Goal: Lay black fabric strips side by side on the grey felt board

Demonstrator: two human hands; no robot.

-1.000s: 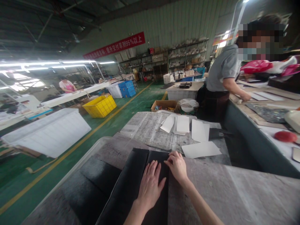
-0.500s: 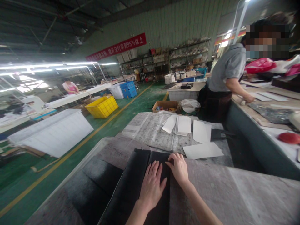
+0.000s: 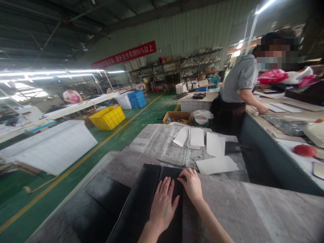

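A long black sheet of fabric or leather lies on the worktable, with a lengthwise seam or fold line dividing it into two strips. My left hand rests flat on its right strip, fingers stretched out. At the far right edge of that strip, my right hand has thumb and forefinger pinched on the sheet's border. Just beyond the fingers lie a single white card and a stack of white cards. Black patches on the board show to the left of the sheet.
Grey stained boards cover the worktable. To the right, a co-worker in a grey shirt leans over a bench. A cardboard box stands beyond the table. On the green floor are a yellow crate and a white bin.
The view has shifted slightly. Both hands keep nearly the same place on the black sheet, the left flat and the right pinching its edge.
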